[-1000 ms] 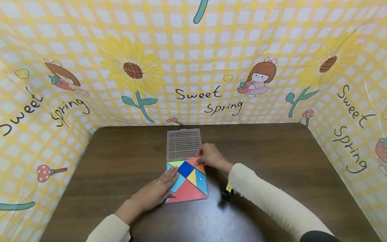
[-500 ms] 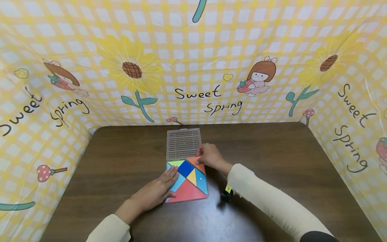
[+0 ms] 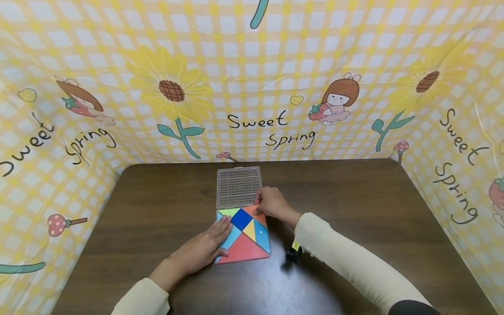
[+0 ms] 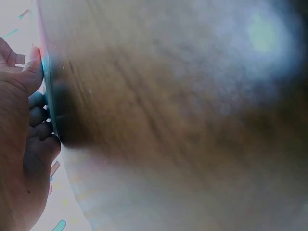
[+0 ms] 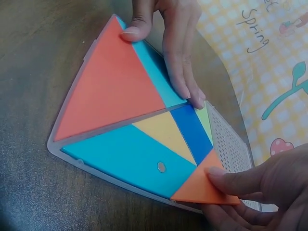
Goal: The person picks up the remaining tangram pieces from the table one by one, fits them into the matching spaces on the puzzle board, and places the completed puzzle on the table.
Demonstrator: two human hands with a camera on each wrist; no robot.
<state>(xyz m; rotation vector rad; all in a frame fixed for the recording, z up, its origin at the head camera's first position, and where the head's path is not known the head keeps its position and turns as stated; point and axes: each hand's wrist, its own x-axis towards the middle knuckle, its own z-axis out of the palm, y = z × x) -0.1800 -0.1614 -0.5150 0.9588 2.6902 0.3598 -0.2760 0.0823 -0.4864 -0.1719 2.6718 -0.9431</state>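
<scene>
A tangram of coloured flat pieces lies in a clear plastic case (image 5: 52, 149). My right hand (image 3: 273, 203) is at the far right corner and pinches the orange triangle (image 5: 195, 187), thumb on top and fingers under its outer edge. That triangle's tip juts past the case's side. My left hand (image 3: 202, 249) rests along the left side, with extended fingers on the light-blue pieces and thumb at the red triangle (image 5: 106, 91). Between the hands are a dark-blue square (image 3: 242, 219), a yellow triangle (image 3: 250, 229) and a light-blue piece (image 5: 120, 154) with a silver dot.
The case's clear gridded lid (image 3: 238, 188) lies opened flat behind the tangram. Brown wooden table (image 3: 346, 197) surrounds it. A yellow checked cloth (image 3: 252, 65) hangs at the back and sides. A small black device (image 3: 294, 254) sits under the right sleeve.
My right thumb shifts very slightly on the orange triangle. The left hand and the other pieces stay where they were.
</scene>
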